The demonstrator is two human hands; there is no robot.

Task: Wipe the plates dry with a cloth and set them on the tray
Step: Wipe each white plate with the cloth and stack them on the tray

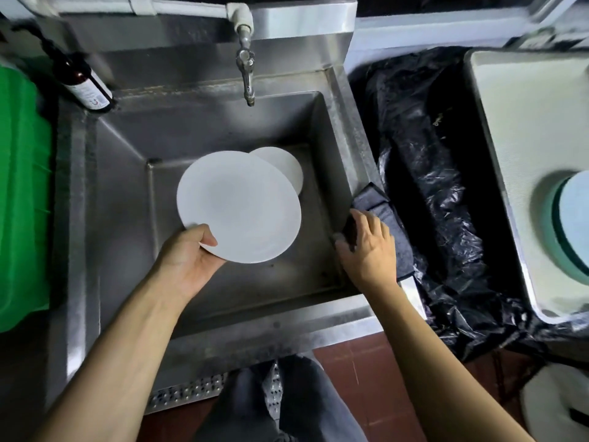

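My left hand grips a white plate by its near-left rim and holds it above the steel sink. A second white plate lies in the basin behind it, partly hidden. My right hand rests on a dark grey cloth draped over the sink's right rim, fingers curled onto its edge. A pale tray stands at the far right, with a teal and pale blue plate on it, cut off by the frame edge.
A tap hangs over the back of the basin. A brown bottle stands on the back-left corner. A green container is at the left. A bin lined with a black bag sits between sink and tray.
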